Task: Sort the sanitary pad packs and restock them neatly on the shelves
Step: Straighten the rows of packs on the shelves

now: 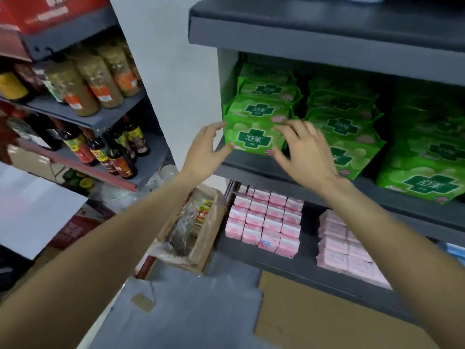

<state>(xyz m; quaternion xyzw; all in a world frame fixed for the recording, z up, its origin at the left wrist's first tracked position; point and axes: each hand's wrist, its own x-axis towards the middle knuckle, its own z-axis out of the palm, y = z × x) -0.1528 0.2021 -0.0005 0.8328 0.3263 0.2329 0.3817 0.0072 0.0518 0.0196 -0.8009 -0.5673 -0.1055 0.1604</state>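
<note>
Green sanitary pad packs stand in stacks on the grey middle shelf (254,170). The leftmost stack's front pack (254,138) sits at the shelf's front edge. My left hand (205,149) is spread open at that pack's left side, fingertips touching or almost touching it. My right hand (305,152) is open at its right side, fingers over the pack's corner. Neither hand grips anything. More green packs (347,127) fill the shelf to the right. Pink pad packs (266,220) are lined up in rows on the shelf below.
A cardboard box (193,233) with wrapped goods stands on the floor left of the lower shelf. Flat cardboard (314,313) lies on the floor. To the left, another rack (100,122) holds sauce bottles and jars. A white wall separates the two racks.
</note>
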